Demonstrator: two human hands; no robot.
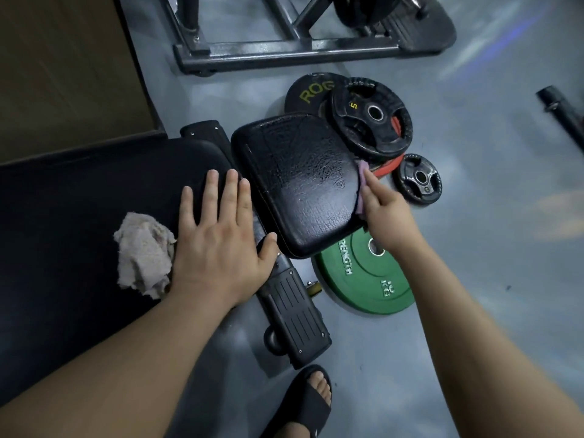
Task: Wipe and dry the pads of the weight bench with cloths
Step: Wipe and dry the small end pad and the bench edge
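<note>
Grey gym floor [474, 216] lies around two black pads. The left hand [218, 245] rests flat on the long pad [79, 200], fingers straight and spread. A pale cloth [142, 254] lies crumpled beside its little-finger edge.

The right hand [387, 213] pinches a purple cloth [361, 184] against the side edge of the seat pad [300, 181], whose top shines with wet streaks.

Risks, as I judge them:
- The large black plate [373, 118] and red plate [390, 167] crowd in just beyond the right fingertips, so a longer stroke could knock knuckles or snag the cloth.
- The narrow edge gives little hold, so the cloth may slip down onto the green plate [363, 279] under the wrist.
- The wet film could dry streaky unless the pale cloth follows.
</note>
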